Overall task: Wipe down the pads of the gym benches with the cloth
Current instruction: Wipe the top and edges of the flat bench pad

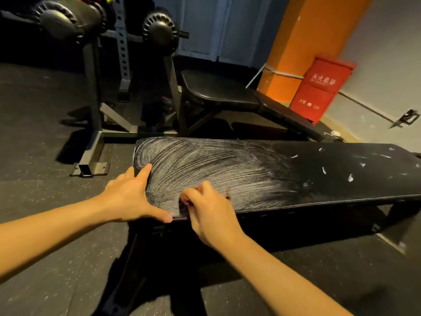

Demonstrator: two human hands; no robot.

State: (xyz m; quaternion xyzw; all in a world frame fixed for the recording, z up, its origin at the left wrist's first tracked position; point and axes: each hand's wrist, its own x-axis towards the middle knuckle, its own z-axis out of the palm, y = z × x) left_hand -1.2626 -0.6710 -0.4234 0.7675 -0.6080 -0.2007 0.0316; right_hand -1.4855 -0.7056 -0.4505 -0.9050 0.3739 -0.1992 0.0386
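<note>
A long black bench pad point(319, 174) lies across the view, its left half streaked with whitish wipe marks and white flecks on its right half. My left hand point(132, 195) rests on the pad's left end, fingers straight, thumb along the near edge. My right hand point(209, 210) is blurred near the pad's front edge, fingers curled over a small dark cloth point(185, 202) that is mostly hidden beneath it. A second black bench pad point(218, 87) stands behind, angled toward the wall.
Behind the bench stand a metal frame point(95, 137) with two black roller pads point(159, 30) and a perforated rack upright point(121, 49). A red fire box point(321, 90) leans at an orange pillar point(303, 42). Speckled rubber floor point(45, 156) surrounds everything.
</note>
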